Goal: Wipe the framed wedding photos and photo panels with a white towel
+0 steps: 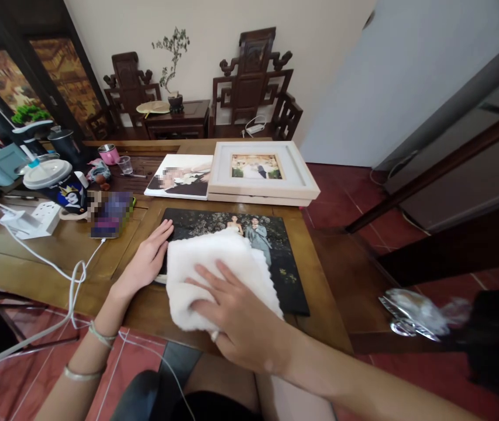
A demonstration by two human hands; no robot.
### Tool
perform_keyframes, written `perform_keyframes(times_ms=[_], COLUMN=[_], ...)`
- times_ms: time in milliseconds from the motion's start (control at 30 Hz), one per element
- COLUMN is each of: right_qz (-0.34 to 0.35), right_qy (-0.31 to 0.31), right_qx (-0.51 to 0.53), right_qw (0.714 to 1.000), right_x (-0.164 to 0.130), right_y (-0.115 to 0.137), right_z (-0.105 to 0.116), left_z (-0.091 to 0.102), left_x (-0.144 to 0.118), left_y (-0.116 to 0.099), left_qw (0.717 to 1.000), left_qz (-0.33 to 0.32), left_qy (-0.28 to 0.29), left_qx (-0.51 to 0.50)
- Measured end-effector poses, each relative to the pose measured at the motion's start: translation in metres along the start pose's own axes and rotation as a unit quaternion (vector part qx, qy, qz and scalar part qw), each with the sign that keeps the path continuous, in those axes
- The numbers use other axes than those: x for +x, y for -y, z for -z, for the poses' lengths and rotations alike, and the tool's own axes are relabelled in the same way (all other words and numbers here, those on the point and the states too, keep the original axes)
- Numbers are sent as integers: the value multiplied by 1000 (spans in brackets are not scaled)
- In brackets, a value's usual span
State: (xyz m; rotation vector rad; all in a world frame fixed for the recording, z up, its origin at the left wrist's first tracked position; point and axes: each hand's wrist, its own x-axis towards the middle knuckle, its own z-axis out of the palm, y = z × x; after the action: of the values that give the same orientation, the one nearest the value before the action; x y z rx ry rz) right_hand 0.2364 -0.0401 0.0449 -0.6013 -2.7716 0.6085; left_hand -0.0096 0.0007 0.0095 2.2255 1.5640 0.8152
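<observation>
Both my hands are working on the dark photo print (275, 257): my right hand (236, 316) is pressing a white cloth (214, 263) flat onto it, fingers spread, while my left hand (148, 257) is lying open on its left edge. Behind the print, on the wooden table (328, 310), a white frame (260, 172) is resting, possibly stacked.

r hand (236, 318) presses white cloth (214, 266) on dark photo print (282, 257).

Wooden table (328, 327) carries dark photo print (284, 257), framed picture (260, 172).

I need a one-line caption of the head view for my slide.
Right hand presses a white cloth on a dark photo print; left hand steadies its edge.
</observation>
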Motion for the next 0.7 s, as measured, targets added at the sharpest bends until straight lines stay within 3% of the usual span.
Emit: perform_keyframes(times_ms=[167, 267, 367, 433, 533, 633, 700], right_qz=[-65, -136, -168, -143, -24, 100, 138], right_qy=[-21, -54, -61, -57, -30, 17, 40], right_qx=[-33, -91, -125, -132, -110, -66, -36], right_qw=[997, 985, 976, 979, 993, 993, 989], right_x=[-22, -6, 22, 39, 51, 43, 29], right_y=[-36, -66, -76, -69, -45, -23, -16], right_z=[9, 18, 23, 22, 14, 7, 5], left_z=[-3, -3, -1, 2, 6, 7, 6], left_x=[0, 0, 0, -1, -1, -1, -1], left_y=[3, 2, -2, -6, -11, -13, -13], left_qw=[1000, 1000, 1000, 998, 990, 982, 984], left_qz=[2, 0, 10, 23, 40, 38, 33], left_qy=[-3, -5, -9, -24, -73, -108, -102], left_qx=[0, -8, -22, -48, -114, -149, -145])
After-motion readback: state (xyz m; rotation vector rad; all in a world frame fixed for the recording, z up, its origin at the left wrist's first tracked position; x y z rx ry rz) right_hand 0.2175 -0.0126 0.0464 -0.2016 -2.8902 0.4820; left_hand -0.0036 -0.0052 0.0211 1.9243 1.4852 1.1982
